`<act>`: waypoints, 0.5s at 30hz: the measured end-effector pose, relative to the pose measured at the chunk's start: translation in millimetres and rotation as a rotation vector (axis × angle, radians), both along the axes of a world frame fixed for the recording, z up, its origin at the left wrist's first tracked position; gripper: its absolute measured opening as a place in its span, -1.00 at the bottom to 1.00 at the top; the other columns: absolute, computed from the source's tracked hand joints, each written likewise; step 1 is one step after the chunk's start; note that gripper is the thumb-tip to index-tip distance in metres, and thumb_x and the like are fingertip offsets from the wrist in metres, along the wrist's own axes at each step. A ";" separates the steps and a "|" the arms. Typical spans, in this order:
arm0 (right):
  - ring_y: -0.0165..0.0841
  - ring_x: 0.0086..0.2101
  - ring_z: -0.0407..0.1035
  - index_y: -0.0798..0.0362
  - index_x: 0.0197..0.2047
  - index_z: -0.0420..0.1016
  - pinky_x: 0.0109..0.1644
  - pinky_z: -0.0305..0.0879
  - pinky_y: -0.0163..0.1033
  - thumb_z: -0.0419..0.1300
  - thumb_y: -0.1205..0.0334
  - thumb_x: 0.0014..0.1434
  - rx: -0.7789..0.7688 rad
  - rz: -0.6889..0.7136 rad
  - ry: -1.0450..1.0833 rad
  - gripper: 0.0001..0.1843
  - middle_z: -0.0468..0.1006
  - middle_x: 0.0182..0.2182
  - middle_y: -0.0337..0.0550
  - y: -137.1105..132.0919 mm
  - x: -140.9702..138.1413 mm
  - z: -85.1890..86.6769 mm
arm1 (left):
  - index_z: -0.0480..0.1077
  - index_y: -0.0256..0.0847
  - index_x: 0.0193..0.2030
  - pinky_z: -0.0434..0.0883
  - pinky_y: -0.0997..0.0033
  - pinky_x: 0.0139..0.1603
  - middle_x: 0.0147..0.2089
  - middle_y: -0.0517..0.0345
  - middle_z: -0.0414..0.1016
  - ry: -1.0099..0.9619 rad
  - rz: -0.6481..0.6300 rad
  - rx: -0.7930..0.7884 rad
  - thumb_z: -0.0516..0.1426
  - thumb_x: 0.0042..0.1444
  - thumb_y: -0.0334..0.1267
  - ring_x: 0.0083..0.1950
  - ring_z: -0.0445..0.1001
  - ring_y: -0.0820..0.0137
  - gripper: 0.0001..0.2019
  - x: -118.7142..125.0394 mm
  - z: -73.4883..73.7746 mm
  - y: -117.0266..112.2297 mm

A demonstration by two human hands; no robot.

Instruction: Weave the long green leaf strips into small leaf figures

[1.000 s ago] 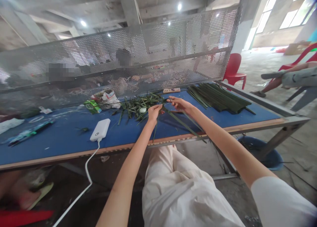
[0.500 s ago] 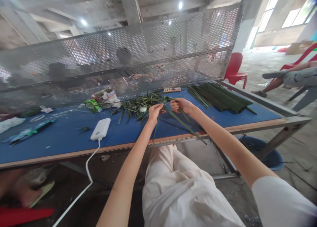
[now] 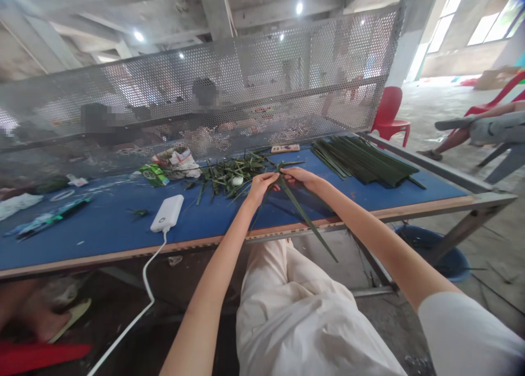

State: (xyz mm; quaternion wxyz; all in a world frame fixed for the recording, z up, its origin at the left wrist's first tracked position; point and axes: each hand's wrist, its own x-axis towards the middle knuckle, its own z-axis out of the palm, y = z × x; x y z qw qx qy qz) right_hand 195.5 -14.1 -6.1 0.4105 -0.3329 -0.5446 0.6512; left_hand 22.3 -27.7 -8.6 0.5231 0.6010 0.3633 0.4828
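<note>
My left hand (image 3: 263, 185) pinches some long green leaf strips (image 3: 301, 210) above the blue table. Close beside it, my right hand (image 3: 298, 177) is closed on the same strips, its fingertips almost meeting the left ones. One strip hangs down toward me past the table's front edge, and others stick out above the hands. Just left of the hands lies a loose heap of green leaf pieces (image 3: 221, 174) with a small pale round object (image 3: 237, 181) on it. On the right rests a stack of long dark green leaves (image 3: 365, 160).
A white power bank (image 3: 167, 213) with a cable stands left on the blue table (image 3: 118, 223). Behind the table rises a perforated metal screen (image 3: 262, 80), with people beyond it. A green packet (image 3: 153, 174) lies near a bag of scraps. A blue basin (image 3: 455, 266) sits below right.
My hands have come closer together, the right one moving left and slightly down. The strips have shifted, and one now hangs lower past the table edge.
</note>
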 end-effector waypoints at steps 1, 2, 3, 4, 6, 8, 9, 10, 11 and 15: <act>-0.61 -0.66 -0.02 0.10 -0.54 0.25 -0.63 -0.10 -0.48 0.24 0.14 0.18 0.054 -0.050 -0.013 -0.64 0.15 -0.67 -0.41 -0.7 -1.2 -1.0 | 0.59 -0.29 -0.38 0.32 0.47 -0.50 -0.55 0.17 0.51 0.013 -0.008 0.003 0.36 -0.12 -0.11 -0.57 0.42 0.46 -0.73 0.2 -0.1 -0.2; -0.61 -0.66 0.00 0.11 -0.51 0.28 -0.62 -0.11 -0.47 0.27 0.14 0.15 0.100 -0.089 -0.019 -0.67 0.17 -0.66 -0.41 -1.6 -2.4 -1.7 | 0.59 -0.29 -0.39 0.32 0.47 -0.51 -0.55 0.16 0.51 0.021 -0.008 0.005 0.36 -0.12 -0.12 -0.57 0.42 0.45 -0.74 0.5 0.0 -0.4; -0.61 -0.65 0.01 0.12 -0.49 0.30 -0.61 -0.12 -0.46 0.28 0.13 0.12 0.139 -0.114 -0.023 -0.69 0.19 -0.65 -0.41 -2.7 -3.7 -2.1 | 0.59 -0.29 -0.40 0.33 0.47 -0.51 -0.55 0.16 0.52 0.024 0.001 0.004 0.35 -0.12 -0.12 -0.57 0.42 0.45 -0.75 0.6 0.2 -0.6; -0.60 -0.65 0.02 0.11 -0.47 0.31 -0.60 -0.12 -0.45 0.28 0.13 0.12 0.175 -0.127 -0.027 -0.71 0.20 -0.64 -0.41 -3.9 -4.9 -2.1 | 0.58 -0.29 -0.41 0.33 0.46 -0.50 -0.55 0.16 0.51 0.022 0.020 -0.001 0.35 -0.12 -0.14 -0.57 0.42 0.45 -0.77 0.7 0.5 -0.7; -0.58 -0.64 0.04 0.08 -0.48 0.27 -0.59 -0.10 -0.43 0.25 0.14 0.13 0.248 -0.146 -0.043 -0.72 0.20 -0.64 -0.41 -6.3 -7.7 -1.5 | 0.57 -0.29 -0.46 0.33 0.46 -0.49 -0.60 0.18 0.48 0.010 0.075 -0.014 0.34 -0.10 -0.17 -0.59 0.41 0.45 -0.80 0.8 1.2 -0.7; -0.56 -0.63 0.05 0.05 -0.50 0.22 -0.57 -0.07 -0.42 0.20 0.17 0.16 0.332 -0.177 -0.085 -0.71 0.20 -0.64 -0.40 -8.1 -10.5 -0.7 | 0.55 -0.28 -0.50 0.32 0.46 -0.49 -0.64 0.20 0.44 -0.010 0.130 -0.030 0.34 -0.10 -0.20 -0.60 0.39 0.47 -0.83 0.9 1.7 -0.4; -0.55 -0.62 0.05 0.04 -0.52 0.21 -0.55 -0.05 -0.41 0.18 0.20 0.18 0.385 -0.205 -0.119 -0.71 0.20 -0.65 -0.39 -8.7 -11.8 -0.5 | 0.54 -0.28 -0.52 0.31 0.47 -0.50 -0.64 0.21 0.43 -0.020 0.150 -0.037 0.33 -0.09 -0.22 -0.61 0.38 0.47 -0.84 0.9 1.7 -0.1; -0.53 -0.60 0.06 0.04 -0.53 0.20 -0.53 -0.04 -0.40 0.16 0.24 0.18 0.449 -0.241 -0.158 -0.71 0.20 -0.64 -0.38 -9.3 -12.9 -0.7 | 0.53 -0.28 -0.53 0.30 0.47 -0.50 -0.64 0.22 0.43 -0.029 0.166 -0.043 0.33 -0.09 -0.24 -0.61 0.39 0.47 -0.84 0.9 1.5 0.2; -0.51 -0.58 0.07 0.03 -0.54 0.21 -0.51 -0.02 -0.40 0.15 0.28 0.18 0.517 -0.283 -0.199 -0.72 0.22 -0.63 -0.36 -9.8 -13.7 -1.0 | 0.53 -0.28 -0.53 0.30 0.47 -0.50 -0.63 0.22 0.43 -0.036 0.178 -0.048 0.33 -0.09 -0.25 -0.61 0.39 0.47 -0.85 0.9 1.1 0.6; -0.45 -0.53 0.09 0.03 -0.51 0.28 -0.46 -0.01 -0.38 0.16 0.37 0.14 0.717 -0.389 -0.329 -0.79 0.29 -0.59 -0.31 -11.5 -13.5 -3.6 | 0.54 -0.29 -0.50 0.30 0.48 -0.50 -0.58 0.20 0.47 -0.041 0.212 -0.049 0.33 -0.08 -0.23 -0.58 0.43 0.46 -0.84 0.3 -1.2 2.1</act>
